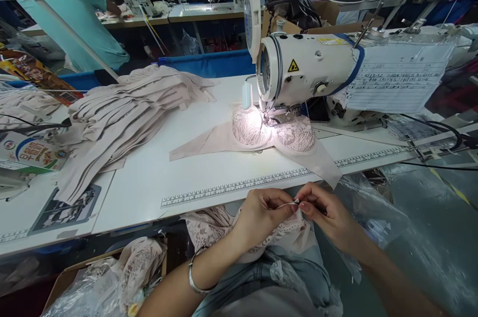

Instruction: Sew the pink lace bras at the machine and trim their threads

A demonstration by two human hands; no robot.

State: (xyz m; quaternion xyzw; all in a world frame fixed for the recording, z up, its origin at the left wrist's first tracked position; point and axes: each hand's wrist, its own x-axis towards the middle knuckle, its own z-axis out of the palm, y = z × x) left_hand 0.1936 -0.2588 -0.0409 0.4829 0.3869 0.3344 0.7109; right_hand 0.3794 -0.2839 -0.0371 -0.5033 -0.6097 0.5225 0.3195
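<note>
Just past the table's front edge, my left hand (pixel 263 212) pinches a thin white strip (pixel 287 204), a bangle on its wrist. My right hand (pixel 324 210) meets it there, fingertips closed on a small piece at the strip's end, too small to make out. Beige lace fabric (pixel 209 225) lies on my lap under both hands. On the table, a beige lace bra (pixel 295 139) lies spread under the lit needle area of the white sewing machine (pixel 306 65), one band stretching left, the other hanging toward the front edge.
A pile of beige fabric bands (pixel 130 103) covers the table's left part. A printed ruler (pixel 239 186) runs along the front of the white table (pixel 149 182). Below left stands a box (pixel 61 282) with lace pieces and plastic. A person in teal (pixel 74 23) is beyond the table.
</note>
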